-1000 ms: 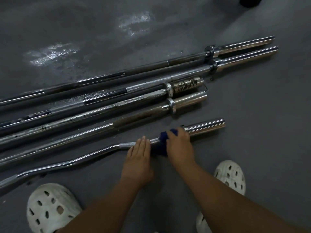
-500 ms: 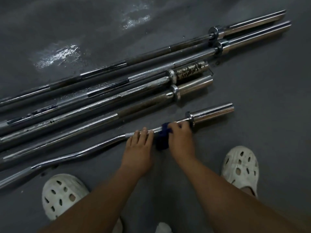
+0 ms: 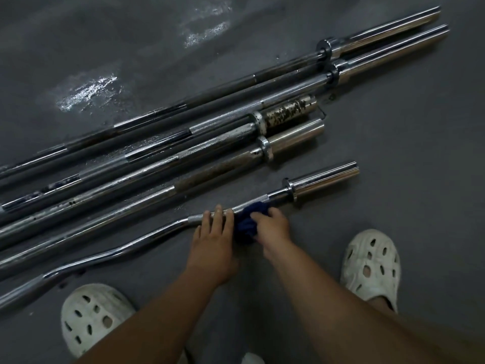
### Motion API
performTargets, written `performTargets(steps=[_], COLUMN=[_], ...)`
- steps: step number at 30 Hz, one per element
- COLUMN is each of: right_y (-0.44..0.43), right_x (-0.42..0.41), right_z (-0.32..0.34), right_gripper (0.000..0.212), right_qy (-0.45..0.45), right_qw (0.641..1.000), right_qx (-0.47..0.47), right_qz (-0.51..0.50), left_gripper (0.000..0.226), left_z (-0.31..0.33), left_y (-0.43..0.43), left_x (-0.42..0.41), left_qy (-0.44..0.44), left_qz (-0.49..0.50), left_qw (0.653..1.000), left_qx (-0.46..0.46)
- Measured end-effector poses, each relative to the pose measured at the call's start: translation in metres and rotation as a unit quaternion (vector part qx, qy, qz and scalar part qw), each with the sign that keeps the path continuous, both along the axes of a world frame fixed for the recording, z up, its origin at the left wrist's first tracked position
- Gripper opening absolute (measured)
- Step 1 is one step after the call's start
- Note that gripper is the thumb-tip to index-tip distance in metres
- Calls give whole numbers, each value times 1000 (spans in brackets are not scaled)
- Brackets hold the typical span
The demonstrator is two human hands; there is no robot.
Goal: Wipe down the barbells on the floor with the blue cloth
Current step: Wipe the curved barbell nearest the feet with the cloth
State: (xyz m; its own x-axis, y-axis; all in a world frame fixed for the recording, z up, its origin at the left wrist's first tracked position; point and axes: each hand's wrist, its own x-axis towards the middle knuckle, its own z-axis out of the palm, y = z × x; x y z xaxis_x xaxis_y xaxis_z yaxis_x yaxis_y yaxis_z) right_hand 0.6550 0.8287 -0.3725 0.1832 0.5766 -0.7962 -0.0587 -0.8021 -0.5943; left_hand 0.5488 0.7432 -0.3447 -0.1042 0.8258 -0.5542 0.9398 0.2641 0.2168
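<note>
Several barbells lie side by side on the dark grey floor. Nearest to me is a chrome curl bar [image 3: 322, 181] with a bent shaft. My right hand [image 3: 271, 228] grips the bunched blue cloth [image 3: 248, 223] against the knurled part of that bar, a little left of its collar. Just left of the cloth, my left hand [image 3: 212, 237] rests on the same bar with its fingers straight over the shaft. Behind the curl bar lie a straight bar with a chrome sleeve [image 3: 294, 139] and a bar with a rusty sleeve [image 3: 286, 112].
Two long bars [image 3: 380, 52] lie farthest back, their sleeves reaching to the upper right. My feet in white perforated clogs stand at the lower left [image 3: 91, 316] and right [image 3: 370, 264]. Wet shiny patches [image 3: 86, 91] mark the floor behind the bars.
My right hand has slid the blue cloth leftwards along the curl bar, away from the collar and up to my left hand. The left hand stays on the shaft.
</note>
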Motion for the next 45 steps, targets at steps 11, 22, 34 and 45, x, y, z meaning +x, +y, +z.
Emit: performTargets(steps=[11, 22, 34, 45], right_y=[23, 22, 14, 18], right_x=[14, -6, 10, 7], right_z=[-6, 9, 27, 39], right_gripper=[30, 34, 43, 40], right_qy=[-19, 0, -377, -432], right_qw=[991, 994, 776, 600], right_qx=[21, -27, 310, 350], right_qz=[-130, -102, 399, 575], left_gripper=[109, 108, 89, 92], left_z=[5, 3, -12, -23], left_y=[3, 2, -3, -3], left_x=[-2, -1, 4, 5], left_qy=[4, -11, 11, 26], left_qz=[-13, -1, 42, 39], left_qw=[1000, 1000, 996, 994], left_qx=[-12, -13, 80, 101])
